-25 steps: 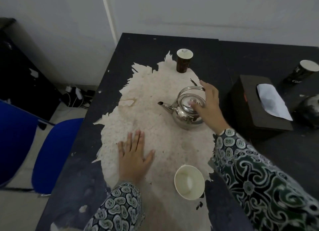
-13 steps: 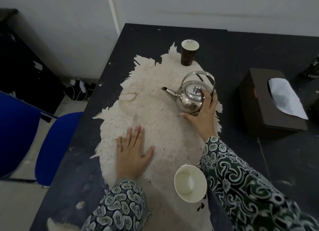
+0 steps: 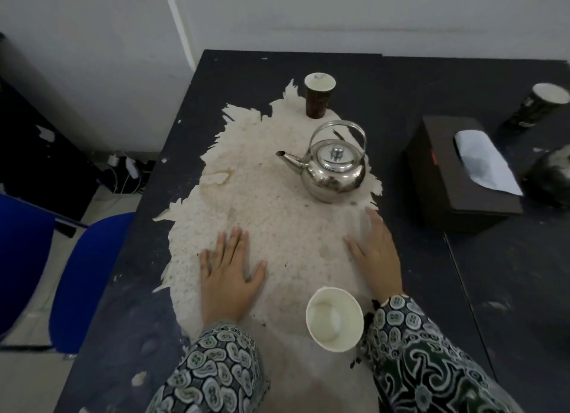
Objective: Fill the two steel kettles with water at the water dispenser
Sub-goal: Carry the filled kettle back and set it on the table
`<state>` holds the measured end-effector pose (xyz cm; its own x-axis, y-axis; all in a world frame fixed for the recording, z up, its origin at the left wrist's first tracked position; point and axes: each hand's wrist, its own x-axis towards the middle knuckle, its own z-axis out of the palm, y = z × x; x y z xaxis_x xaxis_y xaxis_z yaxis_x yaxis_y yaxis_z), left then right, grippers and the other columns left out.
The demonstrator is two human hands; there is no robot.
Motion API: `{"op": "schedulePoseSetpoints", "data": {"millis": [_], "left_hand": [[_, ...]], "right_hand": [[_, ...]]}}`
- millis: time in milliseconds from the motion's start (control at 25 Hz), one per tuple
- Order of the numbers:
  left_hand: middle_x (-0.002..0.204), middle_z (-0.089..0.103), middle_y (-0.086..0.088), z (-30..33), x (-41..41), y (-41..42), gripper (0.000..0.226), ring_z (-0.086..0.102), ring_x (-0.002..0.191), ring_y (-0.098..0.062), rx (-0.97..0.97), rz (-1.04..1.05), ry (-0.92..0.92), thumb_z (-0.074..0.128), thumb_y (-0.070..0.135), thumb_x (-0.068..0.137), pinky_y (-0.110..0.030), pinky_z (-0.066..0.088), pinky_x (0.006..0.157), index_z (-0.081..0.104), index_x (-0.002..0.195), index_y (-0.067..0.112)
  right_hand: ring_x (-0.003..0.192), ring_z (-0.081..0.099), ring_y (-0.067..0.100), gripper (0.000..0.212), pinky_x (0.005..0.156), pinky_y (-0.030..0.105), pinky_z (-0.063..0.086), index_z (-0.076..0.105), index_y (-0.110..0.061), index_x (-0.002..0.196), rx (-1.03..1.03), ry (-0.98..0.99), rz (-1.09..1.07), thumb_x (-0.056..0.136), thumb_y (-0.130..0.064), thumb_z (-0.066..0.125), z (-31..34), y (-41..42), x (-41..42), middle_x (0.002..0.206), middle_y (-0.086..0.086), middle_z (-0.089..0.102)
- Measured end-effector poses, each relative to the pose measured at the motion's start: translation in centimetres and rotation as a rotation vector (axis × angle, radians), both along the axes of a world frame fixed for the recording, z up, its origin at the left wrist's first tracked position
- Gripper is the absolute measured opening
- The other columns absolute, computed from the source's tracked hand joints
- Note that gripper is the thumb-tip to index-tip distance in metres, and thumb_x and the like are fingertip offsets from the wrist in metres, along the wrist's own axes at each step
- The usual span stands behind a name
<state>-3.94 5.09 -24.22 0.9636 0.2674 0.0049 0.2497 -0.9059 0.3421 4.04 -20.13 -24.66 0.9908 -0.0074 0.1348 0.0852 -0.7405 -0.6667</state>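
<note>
Looking down from the head camera, we first meet two patterned sleeves [image 3: 216,372] at the bottom edge, and between them a white paper cup [image 3: 334,319] standing upright, close to the right cuff. Our left hand [image 3: 229,273] lies flat, palm down with fingers spread, on the pale worn patch [image 3: 262,215] of the black tabletop [image 3: 509,289]; its grip is released and it grasps nothing. Our right hand [image 3: 376,253] also rests flat on the patch's right side, fingers blurred, grip released and empty, apart from the kettle. Beyond both hands the steel kettle [image 3: 331,170] stands upright on the patch, lid on, knob up, bail handle raised and spout pointing left; neither hand touches it. Behind it, at the patch's far tip, stands a dark brown paper cup [image 3: 317,97] with a pale inside; any print on it is too small to read. To the right sits a black tissue box [image 3: 447,178] with a white tissue sticking out and a small red mark on its side that we cannot read. Farther right a dark cup [image 3: 536,107] carries pale lettering, blurred beyond reading, and a dark rounded object [image 3: 552,178] at the frame edge is unclear. At left, blue chairs [image 3: 86,273] stand off the tabletop.
</note>
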Motion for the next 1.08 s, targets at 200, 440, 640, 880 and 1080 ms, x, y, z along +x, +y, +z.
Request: {"op": "schedulePoseSetpoints", "data": {"millis": [200,440,640,880,1080], "left_hand": [[0.156,0.002,0.016,0.3,-0.5,-0.1,0.068,-0.007,0.145,-0.009,0.004,-0.046,0.025,0.025,0.056,0.088,-0.039,-0.012,0.115,0.008,0.148,0.03],[0.152,0.03,0.001,5.7,-0.8,1.5,0.038,0.023,0.141,-0.016,-0.706,0.003,0.102,0.043,0.026,0.097,-0.034,0.017,0.112,0.045,0.135,0.021],[0.137,0.047,0.009,13.3,-2.5,-3.9,0.029,0.037,0.118,0.006,-0.661,-0.052,-0.249,0.045,0.014,0.094,-0.018,0.026,0.1,0.056,0.116,0.03],[0.132,0.049,0.015,18.5,-1.9,-17.6,0.027,0.037,0.119,0.017,-0.595,-0.314,-0.361,0.049,0.017,0.092,-0.004,0.026,0.099,0.057,0.114,0.031],[0.144,0.041,-0.001,16.6,2.2,-29.4,0.035,0.032,0.137,-0.015,-0.519,-0.294,-0.265,0.05,0.016,0.092,-0.043,0.028,0.114,0.048,0.127,0.022]], "right_hand": [[0.144,-0.001,0.008,0.05,0.117,0.036,0.002,0.014,-0.034,0.145,-0.452,0.073,0.074,0.098,-0.039,0.029,-0.4,-4.4,-7.6,0.157,-0.011,0.006],[0.143,-0.006,0.008,0.047,0.116,0.031,-0.003,0.01,-0.042,0.143,-0.477,0.129,0.125,0.097,-0.044,0.02,0.3,-8.7,-15.8,0.152,-0.019,-0.004],[0.132,0.037,0.014,0.033,0.11,0.03,0.03,0.048,-0.027,0.125,-0.084,0.156,0.19,0.093,-0.018,0.049,4.1,-13.8,-13.9,0.145,-0.004,0.037],[0.102,0.057,0.023,0.02,0.09,0.019,0.041,0.063,-0.006,0.1,0.201,-0.025,0.048,0.085,0.005,0.055,13.1,-23.2,-4.7,0.107,0.013,0.06],[0.094,0.054,0.018,0.017,0.074,0.018,0.042,0.061,-0.008,0.1,0.196,0.027,0.056,0.086,0.0,0.055,18.3,-33.2,2.0,0.105,0.012,0.06]]}}
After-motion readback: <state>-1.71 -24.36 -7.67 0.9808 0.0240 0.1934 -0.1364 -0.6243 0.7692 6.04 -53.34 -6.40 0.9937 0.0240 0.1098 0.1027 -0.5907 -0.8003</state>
